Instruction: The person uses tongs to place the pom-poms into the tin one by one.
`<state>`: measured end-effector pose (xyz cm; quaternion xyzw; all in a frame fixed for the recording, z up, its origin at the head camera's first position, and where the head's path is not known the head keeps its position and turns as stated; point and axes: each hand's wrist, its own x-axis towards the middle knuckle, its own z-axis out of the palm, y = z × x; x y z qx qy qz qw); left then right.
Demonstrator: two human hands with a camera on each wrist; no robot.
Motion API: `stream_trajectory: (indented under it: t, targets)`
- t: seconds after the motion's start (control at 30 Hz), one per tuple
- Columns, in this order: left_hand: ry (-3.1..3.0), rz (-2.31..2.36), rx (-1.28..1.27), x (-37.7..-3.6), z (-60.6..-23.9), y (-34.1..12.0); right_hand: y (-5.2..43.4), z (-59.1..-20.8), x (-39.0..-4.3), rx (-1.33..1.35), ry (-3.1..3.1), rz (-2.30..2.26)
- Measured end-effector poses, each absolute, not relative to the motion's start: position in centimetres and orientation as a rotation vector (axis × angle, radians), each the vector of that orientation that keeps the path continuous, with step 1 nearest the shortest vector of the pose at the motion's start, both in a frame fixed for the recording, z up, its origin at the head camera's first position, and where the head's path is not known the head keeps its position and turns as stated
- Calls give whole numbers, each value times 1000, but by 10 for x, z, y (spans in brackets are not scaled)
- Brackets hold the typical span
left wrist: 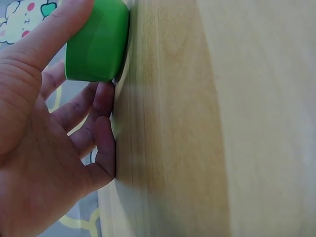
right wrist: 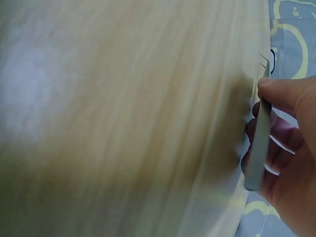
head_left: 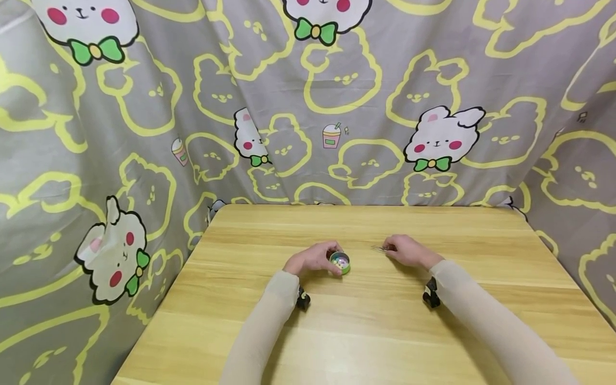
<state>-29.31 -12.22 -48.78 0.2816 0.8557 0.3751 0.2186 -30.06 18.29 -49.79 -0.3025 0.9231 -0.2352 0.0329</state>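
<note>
Left fingers (left wrist: 101, 103) gripping green tin (left wrist: 96, 47), right pinching tweezers (right wrist: 260, 143)

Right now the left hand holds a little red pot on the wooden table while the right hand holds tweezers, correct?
Not quite: the pot held by the left hand is green, as the left wrist view shows. The right hand does hold tweezers.

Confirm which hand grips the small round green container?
The left hand grips the small round green container; the right hand pinches thin metal tweezers instead.
</note>
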Motion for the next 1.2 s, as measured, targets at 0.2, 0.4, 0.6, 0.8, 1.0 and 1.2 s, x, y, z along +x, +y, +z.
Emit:
stream_trajectory:
  t: [0.2,0.4,0.6,0.8,1.0,1.2]
  targets:
    - [2383,1001,760,-295,-486,-121,181,-497,-303,-928,2858,-712]
    - [2397,960,734,-294,-484,-119,180,-498,-303,-886,2845,-714]
    - [2423,926,710,-291,-482,-117,181,-500,-301,-876,2829,-724]
    - [2459,880,712,-288,-481,-117,188,-498,-296,-869,2839,-712]
    - [2450,919,717,-285,-482,-121,199,-490,-287,-866,2839,-731]
    - [2456,982,696,-281,-482,-132,218,-481,-275,-796,2893,-748]
